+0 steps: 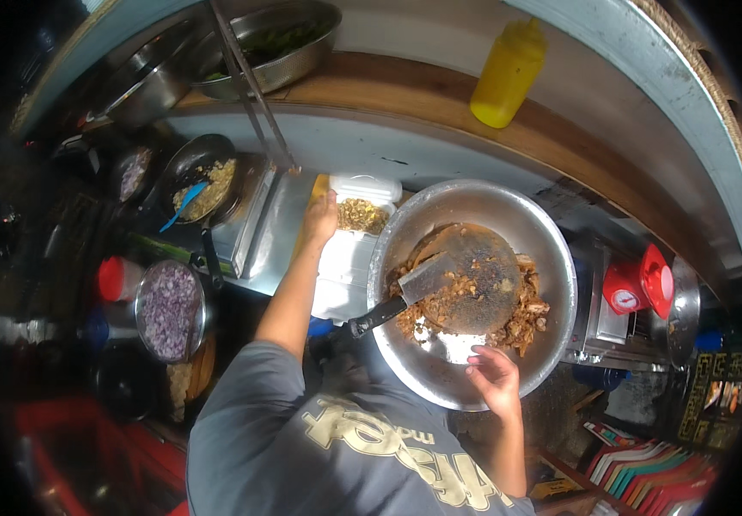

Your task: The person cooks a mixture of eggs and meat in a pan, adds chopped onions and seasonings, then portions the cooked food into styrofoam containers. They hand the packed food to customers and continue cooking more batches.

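Observation:
My left hand (322,219) is at the left edge of an open white takeaway box (366,187), fingers closed against its side. Chopped brownish-yellow food (361,216) fills one compartment. To the right stands a large metal basin (551,258) with a round dark chopping block (496,279) inside, amid chopped brown meat (530,305). A cleaver (425,280) lies on the block, its black handle reaching over the basin's left rim. Over the basin's near side is my right hand (495,377), its thumb and fingers apart, with nothing visible between them. A glaring white patch beside it is too bright to make out.
A pan (232,176) with chopped food and a blue spatula (189,203) sits left, above a bowl of chopped onion (169,310). A yellow squeeze bottle (508,73) and a metal colander (302,64) stand on the wooden shelf (388,82). A red kitchen scale (633,288) is at right.

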A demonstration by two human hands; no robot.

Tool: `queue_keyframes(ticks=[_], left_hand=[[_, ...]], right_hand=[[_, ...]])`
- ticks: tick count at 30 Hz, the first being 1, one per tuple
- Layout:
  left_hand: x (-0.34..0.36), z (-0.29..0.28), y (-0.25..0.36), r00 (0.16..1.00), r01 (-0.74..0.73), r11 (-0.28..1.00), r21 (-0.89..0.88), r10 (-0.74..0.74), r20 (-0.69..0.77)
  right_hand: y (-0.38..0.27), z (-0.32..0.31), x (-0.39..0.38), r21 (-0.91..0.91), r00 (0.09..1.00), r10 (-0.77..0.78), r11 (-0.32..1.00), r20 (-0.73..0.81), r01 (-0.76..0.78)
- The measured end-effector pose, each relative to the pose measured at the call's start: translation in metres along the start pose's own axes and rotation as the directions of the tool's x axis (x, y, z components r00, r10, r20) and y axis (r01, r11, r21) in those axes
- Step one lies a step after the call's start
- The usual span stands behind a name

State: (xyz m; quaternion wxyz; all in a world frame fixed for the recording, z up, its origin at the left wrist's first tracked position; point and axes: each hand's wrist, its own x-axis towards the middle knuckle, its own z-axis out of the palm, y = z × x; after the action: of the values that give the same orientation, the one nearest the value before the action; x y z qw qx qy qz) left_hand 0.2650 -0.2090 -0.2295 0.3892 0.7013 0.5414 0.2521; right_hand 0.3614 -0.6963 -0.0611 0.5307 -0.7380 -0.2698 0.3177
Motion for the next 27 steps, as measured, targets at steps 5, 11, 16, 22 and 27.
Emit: queue_keyframes(ticks=[5,11,16,22,27], left_hand=[[-0.073,-0.045,-0.02,0.994,-0.1,0.902,0.419,0.105,0.012],[-0.136,-0.158,0.009,0.903,-0.317,0.8,0.509,0.419,-0.097],[-0.058,-0.313,-0.003,0.817,-0.057,0.539,0.841,0.508,-0.271],[0.027,-0.372,-0.079,0.964,0.161,0.54,0.826,0.092,-0.249],[0.037,-0.388,-0.105,0.957,-0.201,0.347,0.916,0.269,0.107]], right_hand=[[0.001,-0.029,0.017,0.033,0.997,-0.082,0.996,0.015,0.082],[-0.041,0.004,0.041,0.063,0.968,-0.216,0.976,0.126,0.21],[-0.095,0.096,0.042,-0.163,0.84,-0.289,0.902,0.46,0.4],[-0.086,0.299,0.139,-0.702,0.813,-0.092,0.455,0.575,0.548],[-0.037,0.37,0.222,-0.946,0.893,0.312,0.098,0.325,0.31]])
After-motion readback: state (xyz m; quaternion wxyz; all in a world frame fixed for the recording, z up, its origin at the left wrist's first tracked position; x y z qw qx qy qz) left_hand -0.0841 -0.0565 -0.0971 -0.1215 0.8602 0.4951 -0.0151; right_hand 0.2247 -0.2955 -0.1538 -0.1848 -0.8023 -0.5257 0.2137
